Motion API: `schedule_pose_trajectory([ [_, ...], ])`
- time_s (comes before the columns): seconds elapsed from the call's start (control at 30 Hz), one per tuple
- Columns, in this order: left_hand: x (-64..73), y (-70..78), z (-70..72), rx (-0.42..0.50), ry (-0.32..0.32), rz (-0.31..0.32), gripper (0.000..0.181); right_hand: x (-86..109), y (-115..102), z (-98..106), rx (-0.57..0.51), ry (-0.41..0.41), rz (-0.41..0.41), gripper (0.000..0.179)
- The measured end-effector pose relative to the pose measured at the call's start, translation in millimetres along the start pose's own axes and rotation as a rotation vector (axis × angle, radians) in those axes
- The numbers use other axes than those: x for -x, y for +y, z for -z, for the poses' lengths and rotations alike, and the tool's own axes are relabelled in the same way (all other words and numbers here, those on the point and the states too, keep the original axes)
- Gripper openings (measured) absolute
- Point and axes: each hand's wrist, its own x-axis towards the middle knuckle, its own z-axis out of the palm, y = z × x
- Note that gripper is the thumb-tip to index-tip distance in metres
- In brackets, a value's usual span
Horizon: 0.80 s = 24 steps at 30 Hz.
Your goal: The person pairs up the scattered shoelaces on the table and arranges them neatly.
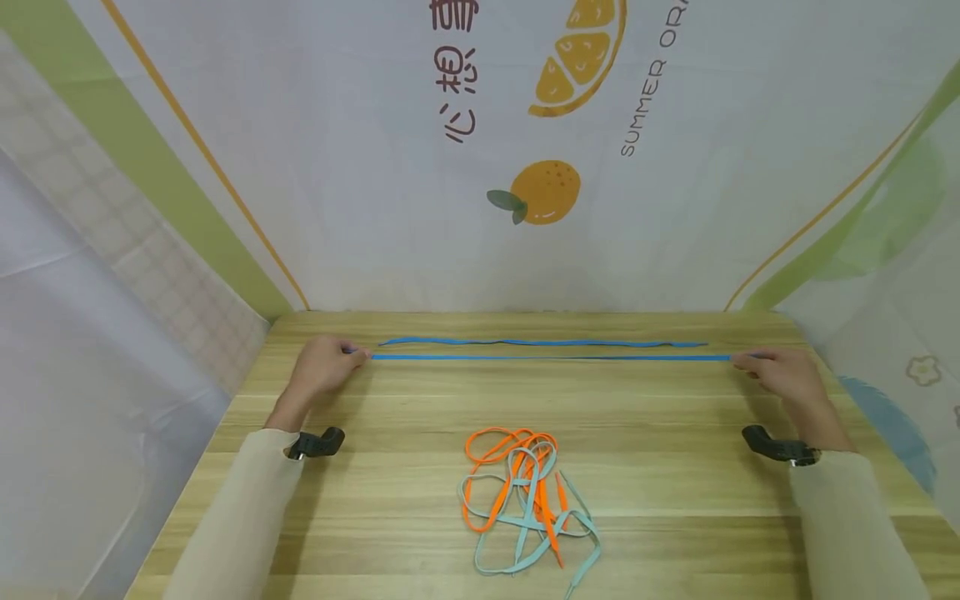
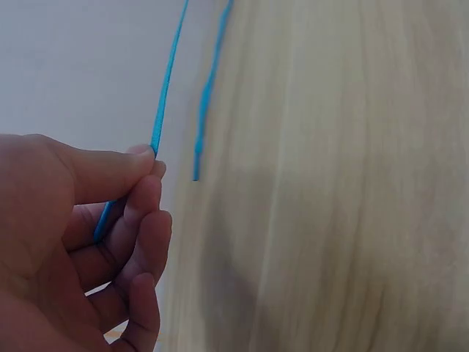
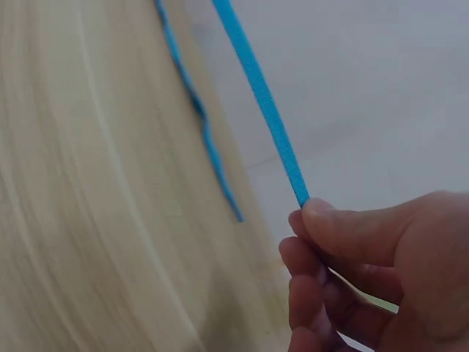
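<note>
The left hand (image 1: 324,365) and right hand (image 1: 786,377) pinch a flat blue fabric lace (image 3: 268,110) taut between their fingertips, a wavy blue fabric lace (image 2: 204,110) already lies extended just beyond, and a flat orange fabric lace (image 1: 545,510) and pale-green fabric lace (image 1: 529,503), apparently still unsorted, lie tangled on their near side.

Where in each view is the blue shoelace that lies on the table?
Head: the wavy blue shoelace, near the table's far edge.
Left wrist: upper middle, right of the left hand.
Right wrist: upper left-centre, left of the right hand.
Shared landmark: the taut blue shoelace.
</note>
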Motion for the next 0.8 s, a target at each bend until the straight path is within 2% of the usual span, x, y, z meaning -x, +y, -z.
schedule_pose_trajectory([
  [0.1,-7.9,1.3,-2.6,-0.031,-0.016,-0.004,0.034,-9.6,-1,-5,0.088,-0.007,-0.010,0.053],
  [0.2,-17.0,0.8,-8.5,-0.019,-0.033,0.007,0.036,-17.9,-1,-10,0.173,-0.015,-0.005,0.052],
  [0.33,-38.2,-17.2,-24.0,-0.001,-0.030,-0.003,0.036,-26.3,-1,-17,0.246,0.010,0.031,0.048],
  [0.47,-62.7,-41.6,-43.3,0.001,-0.012,0.017,0.037,-32.7,-1,-25,0.232,0.037,0.037,0.046],
  [0.67,-82.7,-52.5,-58.1,-0.015,-0.009,0.092,0.036,-39.7,-7,-31,0.205,-0.003,-0.012,0.055],
  [0.8,-90.4,-53.1,-63.7,-0.034,-0.013,0.135,0.038,-42.4,-10,-34,0.221,-0.017,-0.020,0.055],
])
